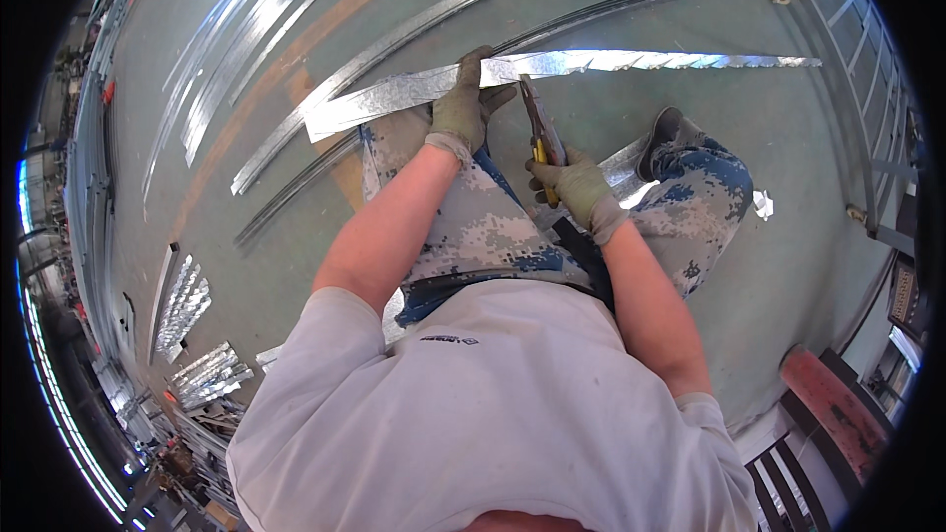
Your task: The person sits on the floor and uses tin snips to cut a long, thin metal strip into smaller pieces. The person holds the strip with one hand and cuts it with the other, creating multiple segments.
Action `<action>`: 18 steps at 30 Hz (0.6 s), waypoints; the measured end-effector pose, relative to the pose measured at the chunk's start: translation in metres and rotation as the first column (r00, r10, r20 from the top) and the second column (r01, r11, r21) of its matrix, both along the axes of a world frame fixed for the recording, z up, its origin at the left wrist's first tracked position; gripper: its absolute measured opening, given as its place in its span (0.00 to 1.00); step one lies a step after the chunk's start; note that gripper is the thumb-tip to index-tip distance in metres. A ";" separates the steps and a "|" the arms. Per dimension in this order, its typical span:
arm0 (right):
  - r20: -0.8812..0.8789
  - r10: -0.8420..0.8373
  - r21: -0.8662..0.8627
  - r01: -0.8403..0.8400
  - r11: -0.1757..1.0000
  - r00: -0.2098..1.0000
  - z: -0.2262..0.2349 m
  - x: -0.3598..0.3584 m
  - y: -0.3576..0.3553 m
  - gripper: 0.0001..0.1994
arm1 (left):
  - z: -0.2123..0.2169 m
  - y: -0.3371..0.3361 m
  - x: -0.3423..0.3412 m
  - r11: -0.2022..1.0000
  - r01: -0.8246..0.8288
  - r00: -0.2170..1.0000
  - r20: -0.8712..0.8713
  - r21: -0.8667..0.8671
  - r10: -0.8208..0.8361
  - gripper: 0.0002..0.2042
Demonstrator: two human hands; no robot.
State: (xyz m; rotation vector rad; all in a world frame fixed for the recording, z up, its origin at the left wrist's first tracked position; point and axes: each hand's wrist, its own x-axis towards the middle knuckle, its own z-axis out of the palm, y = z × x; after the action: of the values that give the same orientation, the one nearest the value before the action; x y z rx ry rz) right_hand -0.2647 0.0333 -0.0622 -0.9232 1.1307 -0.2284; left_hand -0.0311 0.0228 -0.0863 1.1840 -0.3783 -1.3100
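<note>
A long shiny sheet-metal strip [384, 97] lies crosswise over my raised knee. Its right half has a row of notches or bent tabs along one edge, tapering in view toward the far right. My left hand [460, 116], in a grey-green work glove, grips the strip near its middle, with fingers over the far edge. In my gloved right hand [579, 187] is a pair of tin snips [539, 121] with yellow on the handles. The blades point up and away, their tips at the strip's near edge just right of my left hand. Whether they bite the metal cannot be made out.
Several long metal profiles [434, 20] lie on the green floor [611, 20] beyond and to the left. Notched metal pieces [212, 374] are piled at lower left. A wheeled metal frame [838, 49] stands at right, and a red cylinder [833, 409] at lower right.
</note>
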 end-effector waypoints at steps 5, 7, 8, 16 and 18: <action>0.004 0.001 0.003 -0.001 1.000 1.000 -0.003 0.002 0.003 0.22 | 0.000 0.001 -0.001 0.999 0.045 0.994 0.104 -0.006 -0.045 0.23; 0.007 -0.003 -0.001 0.003 1.000 1.000 -0.002 0.003 0.005 0.21 | -0.001 0.001 0.000 0.999 0.046 0.993 0.108 -0.004 -0.045 0.24; 0.005 -0.006 0.006 0.006 1.000 1.000 -0.001 0.003 0.005 0.22 | -0.002 0.000 0.001 0.999 0.034 0.997 0.065 -0.002 -0.034 0.24; -0.019 -0.015 0.007 0.015 1.000 1.000 -0.004 0.002 0.004 0.25 | 0.000 -0.001 0.000 1.000 0.004 1.000 0.003 -0.009 -0.004 0.23; -0.027 -0.012 0.017 0.013 1.000 1.000 -0.003 0.004 0.004 0.25 | 0.003 -0.002 -0.001 1.000 -0.017 0.998 -0.054 -0.001 0.017 0.23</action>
State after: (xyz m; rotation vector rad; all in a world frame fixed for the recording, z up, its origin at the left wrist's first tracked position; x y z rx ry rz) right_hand -0.2608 0.0374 -0.0650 -0.9063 1.1614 -0.2168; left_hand -0.0319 0.0212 -0.0836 1.1460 -0.3286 -1.3242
